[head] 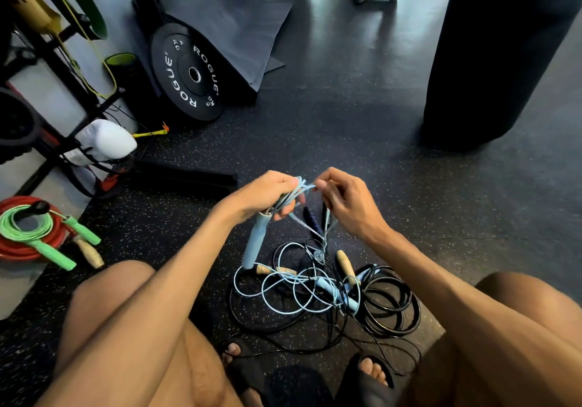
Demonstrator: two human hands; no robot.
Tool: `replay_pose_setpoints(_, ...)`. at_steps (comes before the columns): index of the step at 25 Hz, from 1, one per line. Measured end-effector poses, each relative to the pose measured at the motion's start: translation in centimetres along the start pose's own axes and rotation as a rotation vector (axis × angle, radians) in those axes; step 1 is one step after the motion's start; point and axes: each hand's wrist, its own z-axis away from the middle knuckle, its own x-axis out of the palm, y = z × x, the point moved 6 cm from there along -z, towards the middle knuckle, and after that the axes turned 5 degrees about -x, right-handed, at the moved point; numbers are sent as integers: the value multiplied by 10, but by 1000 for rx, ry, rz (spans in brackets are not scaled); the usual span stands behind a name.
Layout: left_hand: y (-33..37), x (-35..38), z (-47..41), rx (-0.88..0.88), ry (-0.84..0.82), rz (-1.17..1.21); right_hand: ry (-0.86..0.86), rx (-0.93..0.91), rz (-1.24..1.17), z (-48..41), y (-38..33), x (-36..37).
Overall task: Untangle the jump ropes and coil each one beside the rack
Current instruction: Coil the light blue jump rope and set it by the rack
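Note:
A tangle of jump ropes lies on the floor between my knees: a light blue rope (285,293) looped through black ropes (390,309), with wooden handles (346,266) among them. My left hand (267,194) grips a knot of blue cord and the top of a light blue handle (256,239) that hangs down. My right hand (346,200) pinches a blue strand at the same knot; a dark handle dangles below it. A green rope (23,225) lies coiled on a red coiled rope (19,250) at the left beside the rack (63,97).
A black weight plate (189,74) leans against the rack upright. A white glove (105,140) hangs on the rack. A black punching bag (491,56) hangs at the right. Dark mats lie behind. My sandalled feet (368,375) are just below the tangle.

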Motion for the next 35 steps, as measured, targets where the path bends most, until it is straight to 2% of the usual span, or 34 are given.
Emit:
replay_pose_setpoints(3, 2, 11, 6, -55, -194, 63, 51, 30, -7, -2, 5, -4)
replay_pose_setpoints(5, 5, 15, 10, -66, -267, 130, 57, 71, -63, -3, 9, -3)
replay_pose_setpoints(8, 11, 15, 11, -26, -332, 366, 39, 171, -193, -3, 15, 2)
replay_pose_setpoints(11, 19, 1, 11, 68, -286, 652, -20, 279, -275, 2, 26, 10)
replay_pose_setpoints(13, 25, -13, 11, 158, -219, 819, -95, 334, -238, 6, 36, 16)
replay_pose_setpoints(16, 22, -28, 7, 225, -78, 916, -220, 404, -204, 12, 45, 26)
replay_pose_setpoints(21, 11, -38, 3, 253, 223, 803, -307, 404, -120, 15, 42, 33)
replay_pose_setpoints(26, 16, -40, 6, 307, 451, 466, -305, 186, 6, 12, 22, 32)
replay_pose_setpoints(32, 34, -24, 7, 442, 570, 88, -289, 77, 4, 10, 11, 33)
replay_pose_setpoints(35, 38, -16, 8, 441, 548, 88, -265, 20, 64, 10, 12, 34)
